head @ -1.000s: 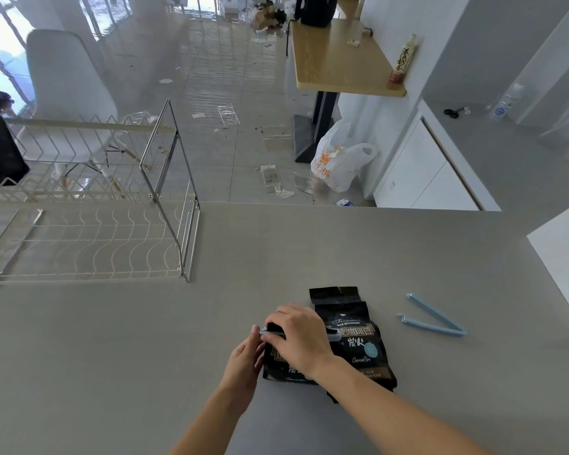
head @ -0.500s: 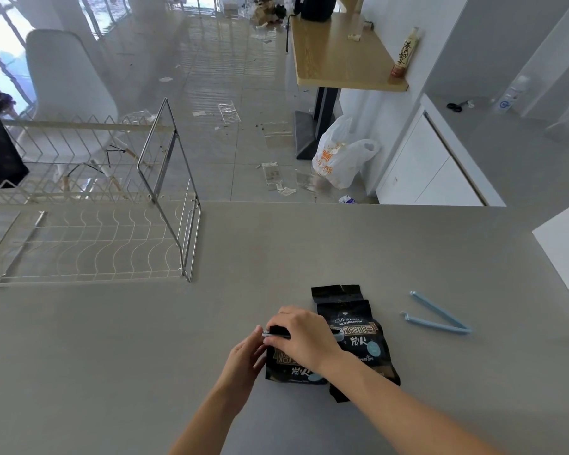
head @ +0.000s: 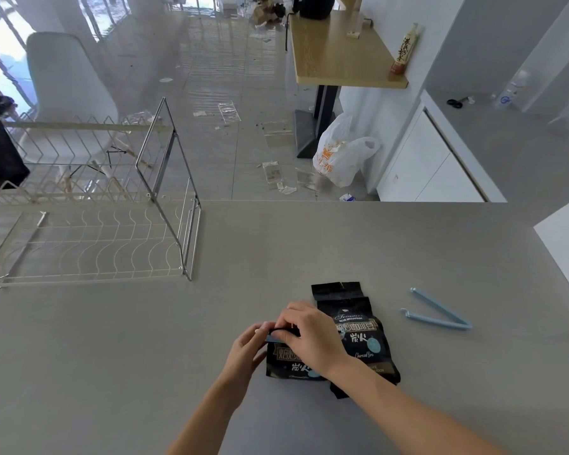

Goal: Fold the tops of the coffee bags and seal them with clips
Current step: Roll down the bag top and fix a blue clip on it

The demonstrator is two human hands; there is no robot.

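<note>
On the grey counter (head: 309, 251), two black coffee bags lie side by side: the near bag (head: 286, 361) is pinched at its folded top by the left hand (head: 248, 348) and right hand (head: 309, 336), both closed on a blue clip (head: 274, 337). The second bag (head: 358, 330) lies unfolded alongside; a spare clip (head: 436, 311) lies open, right.

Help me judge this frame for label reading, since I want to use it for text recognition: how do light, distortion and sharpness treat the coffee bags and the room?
Head view: even, soft light on the counter, faint shadows under both hands. Large print on the right coffee bag is legible, fine print is not. Windows at upper left are blown out, with glare across the floor. Wide-angle bending curves the dish rack and wall edges.
</note>
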